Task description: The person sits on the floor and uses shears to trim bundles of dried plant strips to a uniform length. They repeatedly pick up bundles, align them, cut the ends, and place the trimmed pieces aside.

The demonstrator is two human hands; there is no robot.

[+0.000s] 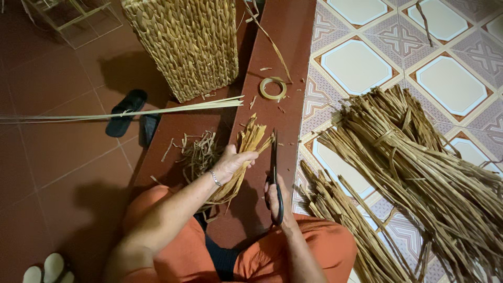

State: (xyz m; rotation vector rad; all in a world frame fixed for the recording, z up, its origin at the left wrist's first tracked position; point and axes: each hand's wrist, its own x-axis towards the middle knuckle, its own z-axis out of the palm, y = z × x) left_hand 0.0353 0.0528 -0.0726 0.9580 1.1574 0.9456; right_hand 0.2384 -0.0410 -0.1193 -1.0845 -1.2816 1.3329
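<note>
Dried straw-coloured strips fill most of this scene. The left hand (230,161) is closed around a bundle of dried strips (242,157), holding it over a dark red step (283,63) so that the cut ends fan upward past the fingers and the rest hangs down toward the lap. A thin bracelet (215,178) sits on that wrist. The right hand (275,202) grips a pair of black-handled scissors (274,175), fingers through the loops, with the blades together and pointing up just beside the bundle's tips.

Short trimmings (196,153) lie in a loose pile on the step, just left of the bundle. Farther up the step rests a roll of clear tape (273,88), and beyond it stands a tall woven basket (186,44). A sheaf of long pale reeds (131,112) stretches across the step and out over the red floor, passing above a black sandal (126,111).

To the right, on patterned floor tiles (356,65), lies a large heap of dried strips (419,173). The person sits with knees in orange trousers (293,251). Two pale slippers (44,268) show at the lower left corner.
</note>
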